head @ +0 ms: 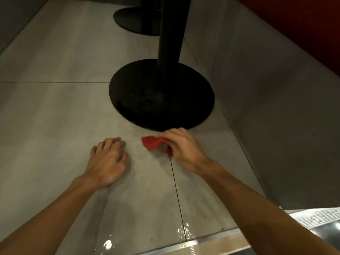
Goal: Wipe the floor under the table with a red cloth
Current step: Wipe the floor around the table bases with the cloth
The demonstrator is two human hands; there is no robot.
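Grey floor tiles glisten wet. Your right hand pinches a small, crumpled red cloth beside the table base; your left hand, apparently loosely curled, holds nothing.

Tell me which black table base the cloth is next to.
The near base, whose front rim almost meets the red cloth gripped by the right hand. The other base sits far back, beyond the pole.

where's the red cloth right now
In the head view the cloth is in the right hand, low over the floor just in front of the near table base, right of centre.
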